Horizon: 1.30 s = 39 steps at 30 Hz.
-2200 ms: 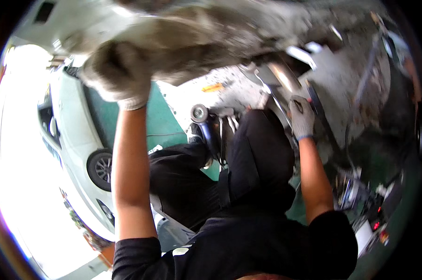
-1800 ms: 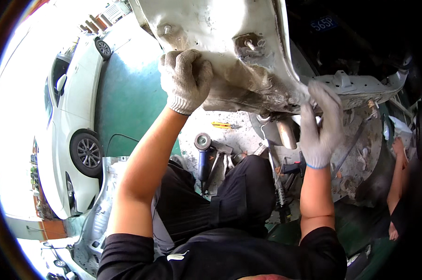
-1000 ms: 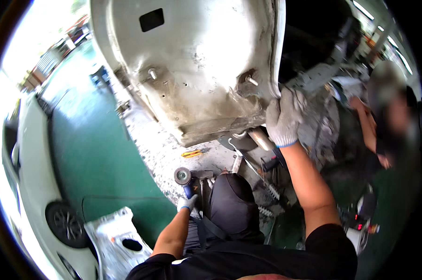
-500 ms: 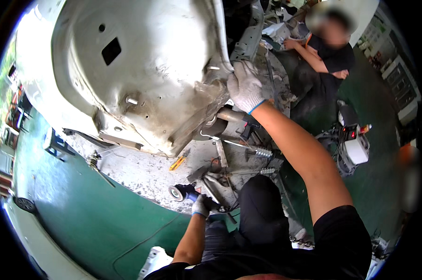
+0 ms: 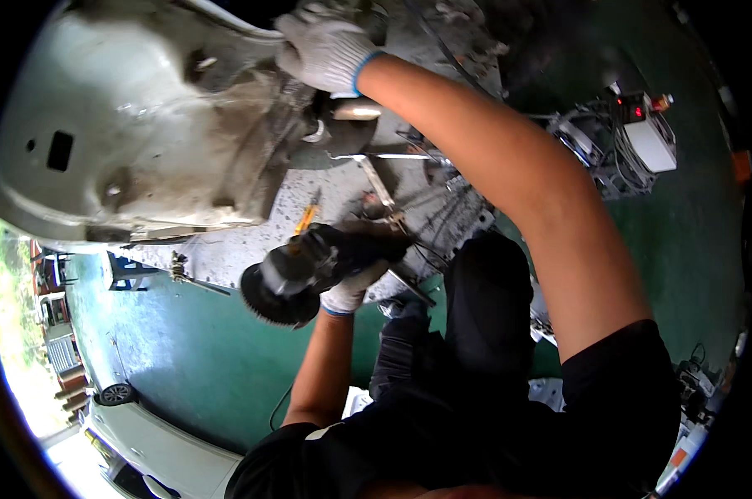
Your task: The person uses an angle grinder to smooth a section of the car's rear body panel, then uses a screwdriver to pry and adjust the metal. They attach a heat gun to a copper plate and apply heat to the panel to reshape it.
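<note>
My left hand, in a white knit glove, is wrapped round an angle grinder raised over the platform's near edge. The grinder's dark disc has a ridged rim and points to the left. With its arm stretched far forward, my gloved right hand grips the edge of a large pale car body panel. Its fingertips are partly hidden at that edge. Below the panel, a yellow utility knife lies on the speckled platform, just beyond the grinder.
A metal bar and cables lie on the platform near my knee. On the green floor at right stands a machine with a red display. A stool and a white car are at left.
My left hand has lifted the angle grinder up off the platform, toward me. My right hand still holds the panel's edge. The view has swung right, and the co-worker no longer shows clearly.
</note>
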Motion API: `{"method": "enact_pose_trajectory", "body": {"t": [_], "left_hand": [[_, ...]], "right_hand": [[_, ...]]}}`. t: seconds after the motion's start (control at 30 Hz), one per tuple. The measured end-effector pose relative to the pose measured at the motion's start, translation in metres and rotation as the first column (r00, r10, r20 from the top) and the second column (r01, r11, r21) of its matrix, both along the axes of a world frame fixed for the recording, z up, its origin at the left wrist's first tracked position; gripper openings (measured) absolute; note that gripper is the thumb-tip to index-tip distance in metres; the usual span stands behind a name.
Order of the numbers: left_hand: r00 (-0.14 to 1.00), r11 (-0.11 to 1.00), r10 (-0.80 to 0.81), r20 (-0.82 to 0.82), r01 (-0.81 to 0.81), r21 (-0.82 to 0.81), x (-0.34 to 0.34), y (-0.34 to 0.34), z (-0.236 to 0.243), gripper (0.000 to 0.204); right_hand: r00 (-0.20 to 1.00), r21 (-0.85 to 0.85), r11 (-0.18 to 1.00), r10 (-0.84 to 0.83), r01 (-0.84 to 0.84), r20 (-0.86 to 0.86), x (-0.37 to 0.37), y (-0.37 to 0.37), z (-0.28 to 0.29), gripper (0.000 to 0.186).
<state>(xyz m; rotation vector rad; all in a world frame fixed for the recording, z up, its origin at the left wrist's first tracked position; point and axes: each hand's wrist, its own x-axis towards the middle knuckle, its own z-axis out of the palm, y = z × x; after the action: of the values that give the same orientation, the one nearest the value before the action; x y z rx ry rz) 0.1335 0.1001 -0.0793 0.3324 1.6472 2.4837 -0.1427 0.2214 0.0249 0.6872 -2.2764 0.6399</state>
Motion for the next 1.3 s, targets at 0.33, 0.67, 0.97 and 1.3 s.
{"method": "enact_pose_trajectory", "body": {"t": [0.33,0.67,0.97,1.3], "left_hand": [[0.993,0.976,-0.013,-0.121,0.039,0.213,-0.036,0.039,-0.017,0.062],[0.974,0.949,-0.189,0.126,0.214,-0.231,-0.042,0.032,0.040,0.062],[0.900,0.931,-0.362,0.243,0.335,0.148,-0.090,0.085,0.210,0.056],[0.822,0.816,-0.565,0.073,0.544,0.196,-0.114,0.049,0.335,0.037]], "right_hand": [[0.998,-0.027,0.998,-0.052,0.052,-0.032,-0.008,0.003,0.005,0.045],[0.998,-0.102,0.995,0.025,-0.020,0.049,0.008,-0.004,0.013,0.039],[0.923,0.084,0.994,0.030,-0.067,0.383,0.011,-0.008,0.028,0.049],[0.718,0.139,0.963,0.073,-0.232,0.693,-0.001,0.018,0.096,0.056]]}}
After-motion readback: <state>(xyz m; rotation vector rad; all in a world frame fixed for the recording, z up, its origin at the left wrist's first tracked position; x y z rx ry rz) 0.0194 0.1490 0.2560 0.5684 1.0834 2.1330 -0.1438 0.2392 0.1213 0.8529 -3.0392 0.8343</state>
